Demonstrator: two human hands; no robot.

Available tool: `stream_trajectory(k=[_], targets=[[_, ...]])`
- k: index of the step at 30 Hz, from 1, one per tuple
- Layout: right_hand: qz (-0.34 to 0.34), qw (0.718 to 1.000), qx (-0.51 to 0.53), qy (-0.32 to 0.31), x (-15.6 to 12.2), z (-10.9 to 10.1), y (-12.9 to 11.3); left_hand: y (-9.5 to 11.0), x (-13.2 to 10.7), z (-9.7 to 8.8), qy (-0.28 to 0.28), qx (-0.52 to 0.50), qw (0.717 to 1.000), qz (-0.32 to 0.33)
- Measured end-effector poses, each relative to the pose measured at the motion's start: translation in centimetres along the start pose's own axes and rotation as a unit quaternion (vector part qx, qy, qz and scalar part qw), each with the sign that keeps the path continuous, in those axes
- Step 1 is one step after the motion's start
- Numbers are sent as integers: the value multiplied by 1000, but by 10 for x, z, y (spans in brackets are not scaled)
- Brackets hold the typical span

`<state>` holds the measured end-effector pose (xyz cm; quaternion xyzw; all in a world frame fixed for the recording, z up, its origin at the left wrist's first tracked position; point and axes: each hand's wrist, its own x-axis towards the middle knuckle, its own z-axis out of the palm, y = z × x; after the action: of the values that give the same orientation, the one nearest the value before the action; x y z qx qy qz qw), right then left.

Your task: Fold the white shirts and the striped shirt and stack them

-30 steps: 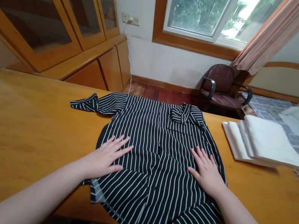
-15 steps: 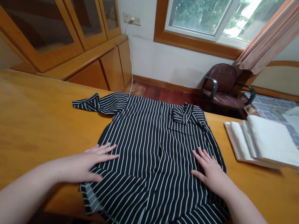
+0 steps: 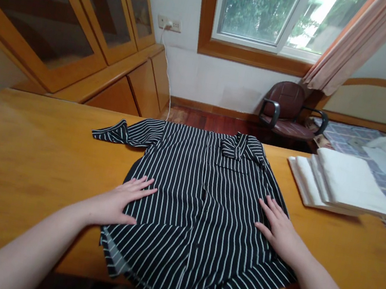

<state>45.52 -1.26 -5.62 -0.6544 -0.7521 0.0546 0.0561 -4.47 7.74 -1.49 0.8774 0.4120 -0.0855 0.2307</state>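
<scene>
A black shirt with white stripes point(image 3: 174, 186) lies front side up on the wooden table point(image 3: 27, 161), its buttons running down the middle. Its hem is toward me, and the lower left corner is turned so a greyish inside shows. One sleeve point(image 3: 128, 132) stretches out to the left; the other is folded over the chest near the pocket. My left hand point(image 3: 126, 202) rests flat on the shirt's left side with fingers spread. On the right side, my right hand point(image 3: 280, 233) also lies flat with its fingers apart. Neither hand grips the cloth.
A stack of folded white cloths or sheets point(image 3: 345, 185) sits on the table's right part. Beyond the table stand a brown armchair point(image 3: 286, 108) and a bed with a checked cover point(image 3: 350, 136). A glass-fronted cabinet point(image 3: 99, 15) is at the left.
My left hand has slid slightly forward along the shirt. My right hand has moved a little outward to the right. The shirt keeps nearly the same shape.
</scene>
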Motion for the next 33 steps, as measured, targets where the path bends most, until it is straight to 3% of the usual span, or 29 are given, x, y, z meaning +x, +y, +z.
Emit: stream_trajectory(k=[7,11,14,16,18,20,23,27,33], targets=[[2,1000,-11,-17,-24,-1,3,-2,-23,6,-50,32,997,-52],[40,999,-13,-3,-35,-9,5,-3,-31,8,-41,41,996,-71],[173,984,-31,16,-38,-25,2,3,-24,8,19,38,995,-89],[279,959,-32,-33,-37,-35,-2,13,-14,11,84,46,989,-110],[337,936,-16,-105,-37,-42,-9,24,-2,18,146,61,982,-105],[332,933,8,-136,-36,-43,-17,32,7,27,174,75,979,-71],[307,946,39,-100,-38,-39,-27,35,14,40,163,95,981,-36],[351,933,41,-66,-47,-33,-25,28,11,49,165,120,979,-24],[360,915,104,-151,-63,-37,-3,25,5,50,180,150,972,-26]])
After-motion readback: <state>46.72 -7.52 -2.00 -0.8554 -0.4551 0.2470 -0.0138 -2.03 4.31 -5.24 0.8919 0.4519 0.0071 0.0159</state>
